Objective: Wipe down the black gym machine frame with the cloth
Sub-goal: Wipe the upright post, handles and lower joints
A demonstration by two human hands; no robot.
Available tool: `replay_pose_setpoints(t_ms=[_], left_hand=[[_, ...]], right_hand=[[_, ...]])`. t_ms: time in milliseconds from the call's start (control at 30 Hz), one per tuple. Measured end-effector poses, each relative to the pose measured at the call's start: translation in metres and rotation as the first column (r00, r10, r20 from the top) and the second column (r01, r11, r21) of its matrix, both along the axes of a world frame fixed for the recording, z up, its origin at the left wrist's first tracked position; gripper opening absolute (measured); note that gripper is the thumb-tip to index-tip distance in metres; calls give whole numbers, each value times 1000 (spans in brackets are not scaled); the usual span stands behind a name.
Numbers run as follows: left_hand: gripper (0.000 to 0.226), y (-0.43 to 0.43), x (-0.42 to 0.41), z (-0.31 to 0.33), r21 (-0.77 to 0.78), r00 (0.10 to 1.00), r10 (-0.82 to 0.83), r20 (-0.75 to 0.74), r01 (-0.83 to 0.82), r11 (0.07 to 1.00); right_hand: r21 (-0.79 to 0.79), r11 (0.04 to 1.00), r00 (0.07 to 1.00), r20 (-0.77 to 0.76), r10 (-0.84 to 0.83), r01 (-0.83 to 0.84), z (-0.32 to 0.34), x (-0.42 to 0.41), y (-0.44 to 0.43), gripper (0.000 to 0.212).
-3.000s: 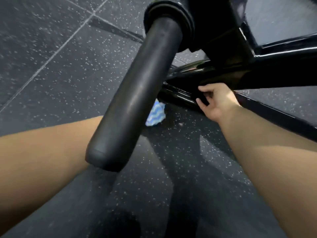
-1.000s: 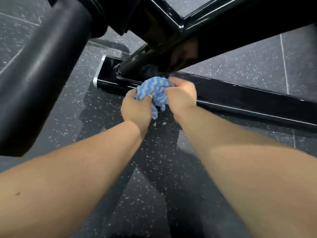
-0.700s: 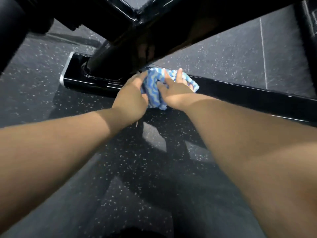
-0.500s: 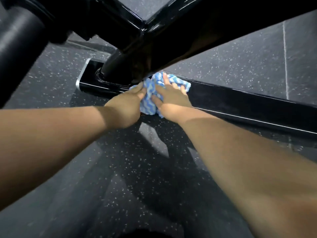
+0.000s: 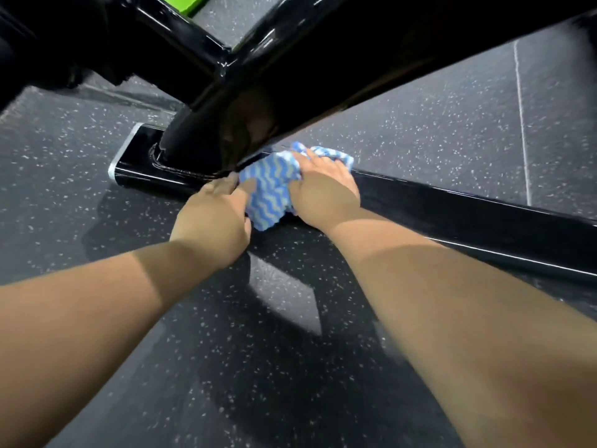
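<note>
A blue and grey wavy-striped cloth [image 5: 271, 189] lies bunched on the low black base bar [image 5: 452, 218] of the gym machine frame, just right of where a thick black diagonal beam [image 5: 355, 59] meets the bar. My right hand [image 5: 326, 189] lies over the cloth's right part, fingers stretched forward, and presses it onto the bar. My left hand [image 5: 213, 211] touches the cloth's left edge with its fingers extended. The beam's glossy underside reflects my hands.
The frame stands on a dark speckled rubber floor [image 5: 436, 130] with tile seams. The base bar ends in a silver cap [image 5: 113, 166] at the left. A second black tube [image 5: 168, 37] crosses overhead at upper left. A green object [image 5: 190, 3] shows at the top edge.
Three seconds ago the cloth lay on the floor beside the bar. Both hands then bunched it, spread it and set it on the base bar; it now sits slightly further right along the bar.
</note>
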State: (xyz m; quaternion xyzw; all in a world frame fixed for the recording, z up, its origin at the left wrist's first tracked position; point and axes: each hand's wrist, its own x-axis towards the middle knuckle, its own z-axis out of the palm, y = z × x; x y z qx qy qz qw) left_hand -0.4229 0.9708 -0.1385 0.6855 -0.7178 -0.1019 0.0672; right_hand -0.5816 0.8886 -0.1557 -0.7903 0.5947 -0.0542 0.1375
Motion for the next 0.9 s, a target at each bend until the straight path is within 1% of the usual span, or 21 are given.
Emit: replay_pose_setpoints(t_ms=[67,133,167,200,233,300,367,467,533,600,633,700,733,800,833,900], left_hand=[[67,1,-14,-1,1,991,-125,48,125,992],[68,-3,-25,-3,122,980,-179,86,168,978],[67,-6,-28,-4,182,977,-172,126,147,972],[65,-10,-27,-4,214,977,-156,144,123,969],[64,-12,-28,-4,214,983,-131,125,102,971],[62,-14,-28,-3,180,993,-98,66,84,980],[62,-15,-32,-1,159,990,-87,110,69,985],[62,-17,-41,0,243,979,-53,198,4,970],[58,-22,-50,5,274,981,-3,194,-51,960],[56,-31,-62,11,244,993,15,115,-43,969],[56,-37,-67,13,230,996,6,88,-27,973],[56,-45,-74,12,232,998,20,60,-33,972],[58,-48,-75,10,229,998,51,49,-61,972],[63,-48,-74,3,222,997,54,50,-64,973],[64,-47,-73,1,221,998,23,57,-35,975],[64,-46,-69,-1,228,998,-32,63,17,974]], right_hand=[[48,986,987,-38,-159,160,7,-39,0,48],[103,952,955,-106,-278,289,18,-74,7,51],[112,948,948,-144,-282,299,21,-79,7,57],[114,957,957,-152,-247,265,20,-73,7,62],[120,975,977,-128,-169,185,16,-60,4,64],[106,994,996,-86,13,-4,6,-24,3,57],[52,993,993,-49,104,-101,0,-11,5,51],[32,986,986,-23,166,-165,-1,-62,17,52],[42,988,988,-23,150,-149,2,-112,30,59],[71,995,996,-46,78,-75,6,-148,35,60],[78,996,997,-60,39,-34,7,-149,32,59],[87,995,994,-101,-31,40,6,-126,21,69],[100,992,995,-68,-67,74,7,-108,16,77],[156,982,990,78,-121,108,9,-74,11,84],[171,983,986,140,-95,70,8,-64,9,82],[151,988,982,188,-11,-18,10,-65,13,72]])
